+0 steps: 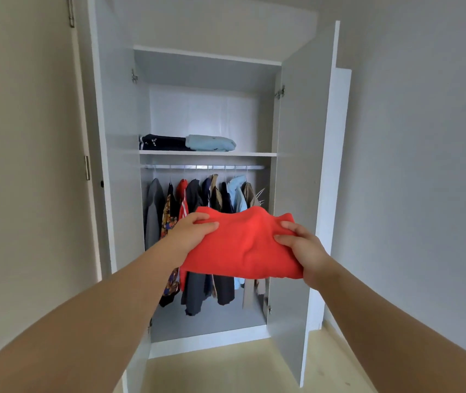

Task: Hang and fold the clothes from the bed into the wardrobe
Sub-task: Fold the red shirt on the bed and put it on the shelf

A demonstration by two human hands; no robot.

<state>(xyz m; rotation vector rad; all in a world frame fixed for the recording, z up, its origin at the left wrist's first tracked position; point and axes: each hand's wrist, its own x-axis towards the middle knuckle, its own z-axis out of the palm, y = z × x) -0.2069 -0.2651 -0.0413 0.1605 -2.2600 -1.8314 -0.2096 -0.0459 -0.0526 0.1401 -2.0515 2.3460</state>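
Note:
A folded red-orange garment [243, 245] is held out in front of the open white wardrobe [118, 137]. My left hand [190, 231] grips its left edge, thumb on top. My right hand [302, 245] grips its right edge. The garment hangs below the wardrobe shelf [254, 154], in front of several clothes on hangers [197, 199] under the rail [206, 167]. On the shelf lie a folded dark navy garment [163, 141] and a folded light blue one [210, 143], side by side at the left.
The right wardrobe door [297, 194] stands open toward me, close to my right hand. The left door [104, 123] is open too. The right part of the shelf is bare. Pale wooden floor [226, 370] lies below; walls flank both sides.

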